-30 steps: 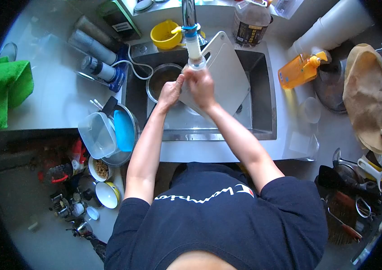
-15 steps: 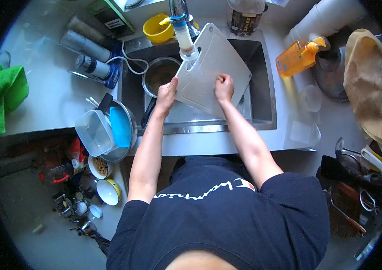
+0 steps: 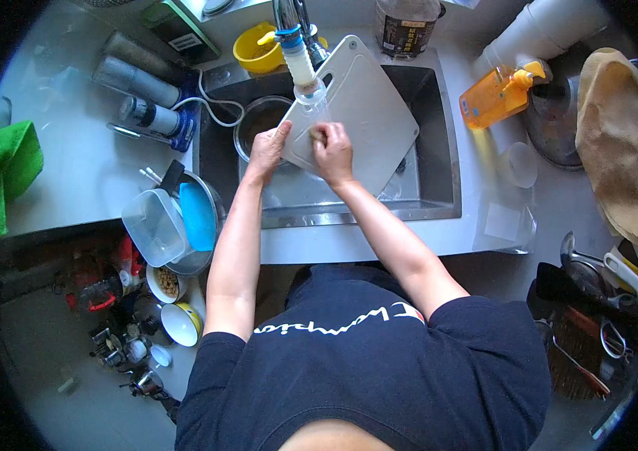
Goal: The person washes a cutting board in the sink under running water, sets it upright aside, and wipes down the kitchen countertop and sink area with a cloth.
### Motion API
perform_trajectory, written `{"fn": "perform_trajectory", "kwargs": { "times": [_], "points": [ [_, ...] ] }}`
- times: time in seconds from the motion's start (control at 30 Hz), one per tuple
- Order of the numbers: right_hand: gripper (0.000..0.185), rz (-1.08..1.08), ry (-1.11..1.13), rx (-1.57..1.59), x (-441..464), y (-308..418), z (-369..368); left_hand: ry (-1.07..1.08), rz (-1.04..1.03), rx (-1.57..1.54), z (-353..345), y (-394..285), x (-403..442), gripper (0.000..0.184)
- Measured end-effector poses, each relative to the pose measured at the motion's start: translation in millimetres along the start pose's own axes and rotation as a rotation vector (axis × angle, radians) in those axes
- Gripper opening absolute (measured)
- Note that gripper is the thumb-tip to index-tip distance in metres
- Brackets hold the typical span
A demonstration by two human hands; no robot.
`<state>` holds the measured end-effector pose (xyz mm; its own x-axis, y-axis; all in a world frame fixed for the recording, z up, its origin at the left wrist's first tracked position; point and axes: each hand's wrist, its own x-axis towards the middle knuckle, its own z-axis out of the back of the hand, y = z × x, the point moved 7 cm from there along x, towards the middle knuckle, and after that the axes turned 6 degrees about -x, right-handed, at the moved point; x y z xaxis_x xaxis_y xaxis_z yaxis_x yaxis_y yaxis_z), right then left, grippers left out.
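A pale cutting board is tilted in the sink under the tap, where water seems to run onto it. My left hand grips the board's left edge, thumb on the face. Curled against the board's surface, close to my left hand, is my right hand. Something small and brownish shows at its fingertips, too little of it to name. Behind the board's left side, a round metal pan in the sink is partly hidden.
The metal sink surrounds the board. A yellow bowl and an orange soap bottle stand behind and right of it. At the left front edge, a clear plastic container leans with a blue piece. A green cloth lies far left.
My right hand has slid left across the board, from its middle toward the left edge. My left hand and the board have shifted slightly left.
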<state>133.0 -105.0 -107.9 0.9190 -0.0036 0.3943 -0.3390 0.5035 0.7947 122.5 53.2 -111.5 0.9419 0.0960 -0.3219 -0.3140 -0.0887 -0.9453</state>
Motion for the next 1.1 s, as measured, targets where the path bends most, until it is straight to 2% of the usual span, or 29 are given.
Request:
{"fn": "perform_trajectory", "kwargs": {
  "times": [0.13, 0.2, 0.23, 0.33, 0.4, 0.47, 0.53, 0.6, 0.67, 0.8, 0.87, 0.93, 0.97, 1.0, 1.07, 1.1],
  "points": [
    [0.012, -0.097, -0.023, 0.006, 23.7, -39.1, 17.7, -0.026, -0.012, 0.049, 1.9, -7.4, -3.7, 0.05],
    [0.008, -0.411, -0.127, -0.066, 31.0, -77.7, 36.4, -0.011, -0.019, 0.054, 1.5, -5.6, -1.3, 0.051],
    [0.007, -0.327, -0.123, -0.143, 28.8, -66.2, 31.9, -0.009, -0.019, 0.052, 1.5, -4.8, -0.1, 0.051],
    [0.009, -0.017, -0.003, 0.033, 4.9, -6.8, 8.6, -0.01, -0.024, 0.018, 2.6, -2.6, -0.6, 0.052],
    [0.01, -0.087, 0.028, 0.109, 14.3, -23.2, 7.5, -0.015, 0.009, 0.048, 5.3, -2.9, -1.2, 0.053],
    [0.011, -0.381, -0.145, 0.112, 36.7, -70.8, 30.7, -0.015, -0.005, 0.037, 4.5, -4.6, -3.3, 0.052],
    [0.012, -0.548, -0.166, 0.008, 68.7, -111.1, 43.6, -0.009, -0.022, 0.025, 1.7, -7.2, -4.4, 0.052],
    [0.012, -0.336, -0.266, -0.084, 67.3, -85.5, 35.6, -0.024, 0.002, 0.058, 3.3, -8.4, -3.9, 0.052],
    [0.012, -0.137, -0.19, 0.037, 49.5, -29.9, 23.7, -0.004, 0.002, 0.04, 11.1, 7.2, 7.1, 0.052],
    [0.011, -0.018, -0.117, 0.017, 60.5, -44.6, 34.0, 0.004, 0.023, 0.055, 14.9, 8.9, 10.1, 0.052],
    [0.013, -0.584, -0.196, -0.012, 66.3, -121.5, 47.7, -0.002, 0.015, 0.04, 9.0, 1.0, 4.2, 0.051],
    [0.016, -0.472, -0.281, -0.115, 57.6, -108.4, 40.1, -0.005, 0.01, 0.027, 5.4, -7.2, 0.9, 0.051],
    [0.019, -0.265, -0.353, -0.275, 46.8, -84.6, 33.6, -0.003, 0.002, 0.045, 4.3, -10.6, -0.6, 0.051],
    [0.022, -0.219, -0.267, -0.16, 34.4, -72.8, 25.6, 0.0, -0.004, 0.062, 3.3, -12.0, -1.4, 0.051],
    [0.023, -0.013, -0.137, -0.171, 13.5, -37.5, 17.5, 0.001, 0.009, 0.063, 8.5, -8.4, 2.1, 0.052],
    [0.025, -0.008, -0.122, -0.142, 14.8, -46.9, 19.7, 0.001, 0.024, 0.059, 9.4, -5.0, 2.9, 0.052]
  ]
}}
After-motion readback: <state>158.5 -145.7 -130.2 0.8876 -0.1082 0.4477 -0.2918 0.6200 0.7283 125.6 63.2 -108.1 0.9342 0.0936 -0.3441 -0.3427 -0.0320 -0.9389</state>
